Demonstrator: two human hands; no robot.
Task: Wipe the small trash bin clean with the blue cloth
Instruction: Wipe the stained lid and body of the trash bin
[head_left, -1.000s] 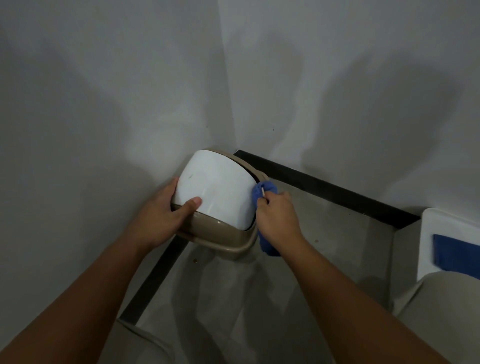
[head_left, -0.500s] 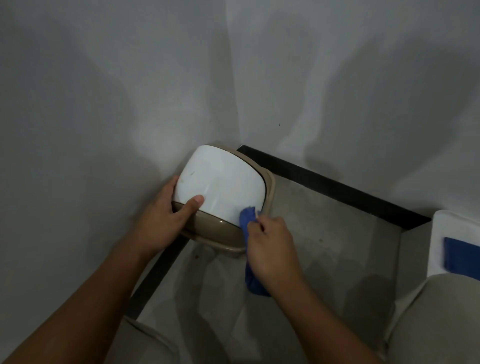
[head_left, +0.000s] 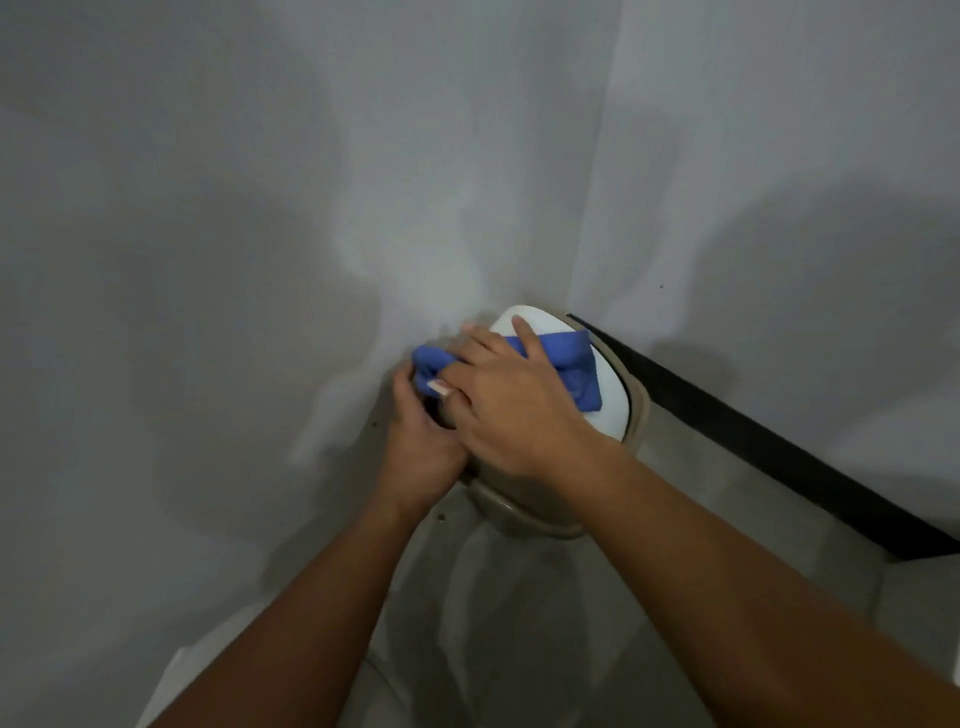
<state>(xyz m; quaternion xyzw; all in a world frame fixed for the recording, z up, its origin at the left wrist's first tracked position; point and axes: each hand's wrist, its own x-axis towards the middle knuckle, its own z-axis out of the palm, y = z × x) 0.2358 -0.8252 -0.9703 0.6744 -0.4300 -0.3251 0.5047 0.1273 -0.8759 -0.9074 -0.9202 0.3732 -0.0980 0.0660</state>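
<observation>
The small trash bin is beige with a white domed lid and stands in the corner of two grey walls. The blue cloth lies spread across the top of the lid, one end bunched at the left. My right hand presses flat on the cloth, fingers spread over the lid. My left hand grips the bin's left side, partly under the right hand, its fingers touching the bunched end of the cloth. Most of the bin's body is hidden by my hands.
Grey walls close in on the left and behind the bin. A black skirting strip runs along the right wall down to the tiled floor. A pale rounded object sits at the bottom left.
My right hand has carried the cloth from the bin's right front edge up onto the top of the lid. The view has shifted, so the bin sits further right.
</observation>
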